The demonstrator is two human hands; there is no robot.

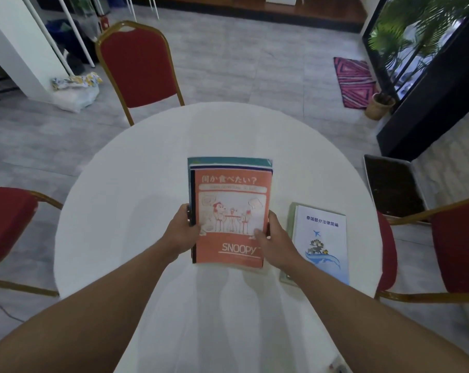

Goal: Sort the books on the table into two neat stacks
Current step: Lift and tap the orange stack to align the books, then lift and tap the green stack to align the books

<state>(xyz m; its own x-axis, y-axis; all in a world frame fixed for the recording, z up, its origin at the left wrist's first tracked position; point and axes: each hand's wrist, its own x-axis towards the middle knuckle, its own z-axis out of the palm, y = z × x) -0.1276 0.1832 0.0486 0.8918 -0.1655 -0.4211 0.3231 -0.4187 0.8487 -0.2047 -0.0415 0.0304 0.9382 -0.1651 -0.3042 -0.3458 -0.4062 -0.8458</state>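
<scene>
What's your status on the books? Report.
Left hand and right hand grip the orange-topped stack by its sides. White booklet pile right of it, apart. Nothing in the way.

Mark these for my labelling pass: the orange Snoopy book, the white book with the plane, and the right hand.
Orange Snoopy book [232, 184]: head view, upper cover near the title.
White book with the plane [320, 238]: head view, middle of its cover.
Right hand [275, 239]: head view, back of the hand.

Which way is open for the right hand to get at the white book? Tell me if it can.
Probably yes. The white book lies uncovered just right of the right hand, nothing between them. But that hand grips the orange Snoopy book stack and must let go first.
</scene>
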